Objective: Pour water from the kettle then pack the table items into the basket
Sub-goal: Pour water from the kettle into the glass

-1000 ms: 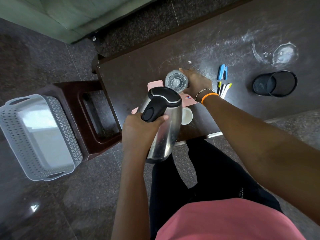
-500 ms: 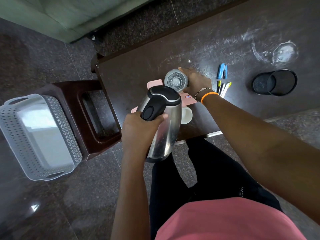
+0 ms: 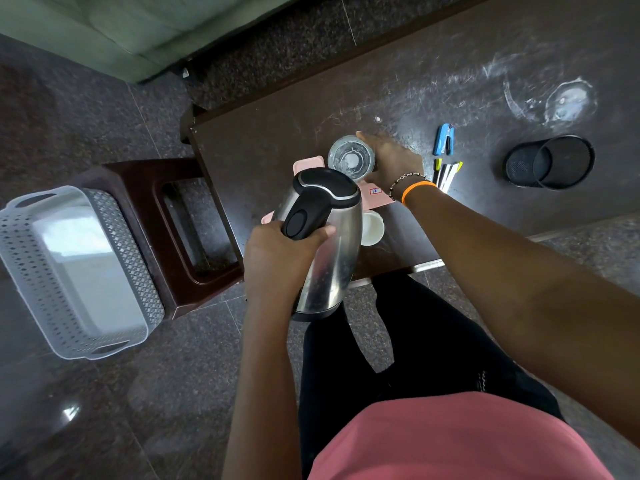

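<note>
Almost nothing moved: my left hand (image 3: 277,251) still grips tilted steel kettle (image 3: 325,237); right hand (image 3: 391,161) fingers wrap clear glass (image 3: 351,158). Pour slowly, spout over rim.

On the bench (image 3: 277,140) the glass (image 3: 351,158) stands behind my tilted kettle (image 3: 325,237), stapler (image 3: 444,139) and mesh cup (image 3: 550,161) to its right, basket (image 3: 74,268) on the floor left.
</note>
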A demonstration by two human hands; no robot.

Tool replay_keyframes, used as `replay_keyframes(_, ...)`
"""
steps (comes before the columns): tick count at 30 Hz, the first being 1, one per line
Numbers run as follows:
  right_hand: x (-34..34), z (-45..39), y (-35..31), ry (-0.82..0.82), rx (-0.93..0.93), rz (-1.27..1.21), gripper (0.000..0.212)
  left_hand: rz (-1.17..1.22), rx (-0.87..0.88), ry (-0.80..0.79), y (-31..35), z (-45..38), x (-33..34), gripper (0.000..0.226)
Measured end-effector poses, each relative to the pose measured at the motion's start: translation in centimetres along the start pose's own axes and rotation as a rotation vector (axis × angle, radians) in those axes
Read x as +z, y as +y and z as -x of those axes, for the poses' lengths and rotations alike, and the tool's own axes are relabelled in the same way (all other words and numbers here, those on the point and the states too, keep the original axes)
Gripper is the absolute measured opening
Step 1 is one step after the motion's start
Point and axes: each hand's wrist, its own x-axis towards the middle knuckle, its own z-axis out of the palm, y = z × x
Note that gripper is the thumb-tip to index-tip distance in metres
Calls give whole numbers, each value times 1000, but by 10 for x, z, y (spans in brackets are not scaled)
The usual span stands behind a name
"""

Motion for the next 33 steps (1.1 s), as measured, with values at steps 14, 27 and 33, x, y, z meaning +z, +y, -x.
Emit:
replay_keyframes(14,-1,1,-1,1,-1,-6,72,16,5,-6,6,-2,1,34)
replay_keyframes(27,-2,4,-2,15,-9,-15,69,4,-14,-9,5,-2,1,34)
replay_keyframes(33,-4,4,-2,10,-7,0,69,10,-19,-10,4,-3,1,34)
